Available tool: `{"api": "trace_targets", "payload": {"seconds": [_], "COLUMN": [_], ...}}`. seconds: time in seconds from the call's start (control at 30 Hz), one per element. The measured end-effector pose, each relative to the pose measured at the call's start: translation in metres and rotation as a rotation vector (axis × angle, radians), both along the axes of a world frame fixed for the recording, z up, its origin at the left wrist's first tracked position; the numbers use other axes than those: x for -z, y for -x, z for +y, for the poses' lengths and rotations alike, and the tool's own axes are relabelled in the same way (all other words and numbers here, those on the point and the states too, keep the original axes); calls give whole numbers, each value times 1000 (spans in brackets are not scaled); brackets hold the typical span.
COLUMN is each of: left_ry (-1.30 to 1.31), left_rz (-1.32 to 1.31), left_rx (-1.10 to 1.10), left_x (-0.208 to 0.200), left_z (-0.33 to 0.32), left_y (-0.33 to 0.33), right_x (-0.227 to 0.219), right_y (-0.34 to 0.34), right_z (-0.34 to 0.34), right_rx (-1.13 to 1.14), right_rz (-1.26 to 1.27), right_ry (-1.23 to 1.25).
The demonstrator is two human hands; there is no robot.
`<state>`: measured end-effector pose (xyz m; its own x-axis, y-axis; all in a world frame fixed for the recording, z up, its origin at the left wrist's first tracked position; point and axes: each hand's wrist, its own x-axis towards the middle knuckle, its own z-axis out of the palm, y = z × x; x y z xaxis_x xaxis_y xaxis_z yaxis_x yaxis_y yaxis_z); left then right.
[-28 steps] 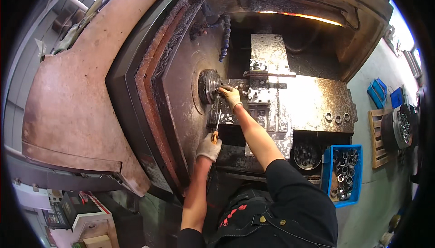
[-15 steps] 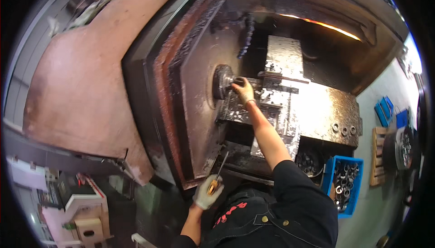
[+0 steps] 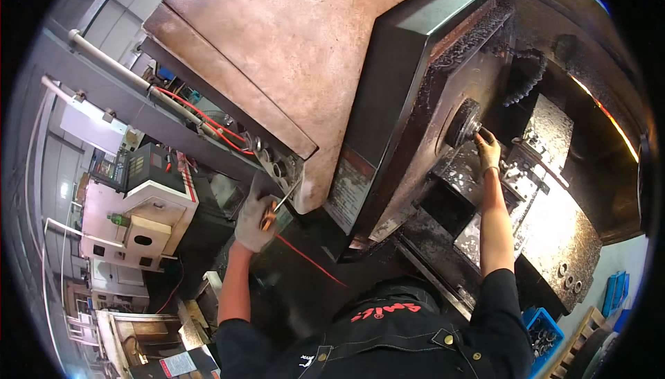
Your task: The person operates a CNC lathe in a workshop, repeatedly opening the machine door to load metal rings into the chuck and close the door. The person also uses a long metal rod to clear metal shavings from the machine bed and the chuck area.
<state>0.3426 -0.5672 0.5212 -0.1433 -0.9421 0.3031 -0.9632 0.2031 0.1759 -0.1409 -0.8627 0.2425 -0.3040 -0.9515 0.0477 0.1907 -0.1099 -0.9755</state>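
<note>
My left hand (image 3: 255, 225), in a pale work glove, is closed round the orange handle of a screwdriver (image 3: 267, 218). The tool's thin metal shaft points up and right, close to several metal rings (image 3: 279, 170) on the edge of the machine's cover. Inside the lathe, my gloved right hand (image 3: 489, 150) is at the front of the dark round chuck (image 3: 463, 122). Its fingers and thumb are bent in against the chuck's centre; they hide most of what they grip.
Right of the chuck stands the chip-covered tool slide (image 3: 547, 129). Small rings (image 3: 568, 280) lie on the bright metal surface nearer me. A blue crate (image 3: 544, 341) of rings is at the lower right. A red hose (image 3: 312, 261) runs low between my arms. Another machine (image 3: 142, 219) stands left.
The view has swung left. My left hand has moved up and left with the screwdriver, to the rings on the cover's edge. My right hand remains at the chuck.
</note>
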Motion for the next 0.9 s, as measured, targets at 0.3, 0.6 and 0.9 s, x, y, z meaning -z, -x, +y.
{"api": "trace_targets", "payload": {"seconds": [0.3,0.6,0.9], "left_ry": [91,-15,-62], "left_rz": [-4,-9,413], "left_rx": [163,149,108], "left_x": [8,-10,39], "left_z": [-34,-41,-40], "left_y": [-15,-5,-41], "right_x": [-19,-46,-65], "right_y": [-10,-1,-121], "right_z": [11,23,192], "right_rx": [56,-36,-167], "right_rz": [191,592,36], "right_ry": [-71,-227,-170]}}
